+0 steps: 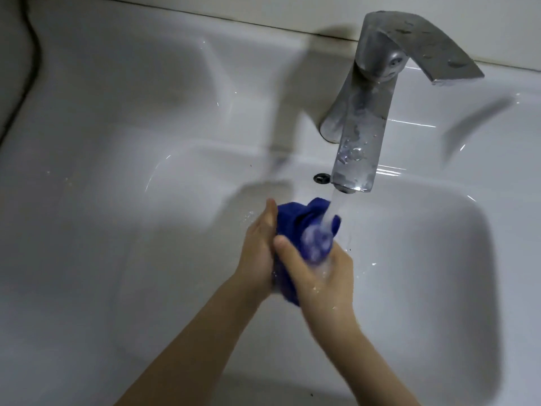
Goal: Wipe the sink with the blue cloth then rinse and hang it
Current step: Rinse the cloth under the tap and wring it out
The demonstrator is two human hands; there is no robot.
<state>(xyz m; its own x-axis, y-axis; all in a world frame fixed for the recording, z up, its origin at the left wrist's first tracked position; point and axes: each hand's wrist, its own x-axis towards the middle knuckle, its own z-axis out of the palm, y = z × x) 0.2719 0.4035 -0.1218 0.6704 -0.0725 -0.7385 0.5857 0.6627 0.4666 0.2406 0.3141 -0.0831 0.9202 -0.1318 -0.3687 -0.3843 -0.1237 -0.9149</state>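
Observation:
The blue cloth (304, 227) is bunched up between both my hands over the white sink (439, 259). Water runs from the metal faucet (366, 112) straight onto the top of the cloth. My left hand (259, 253) presses against the cloth's left side with its fingers fairly straight. My right hand (319, 273) grips the cloth from the right, thumb curled over its front. The lower part of the cloth is hidden between my palms.
The faucet's lever handle (433, 45) sticks out to the right above the basin. A small overflow hole (321, 178) sits in the back wall of the basin. A dark cable (27, 63) runs along the far left edge of the countertop.

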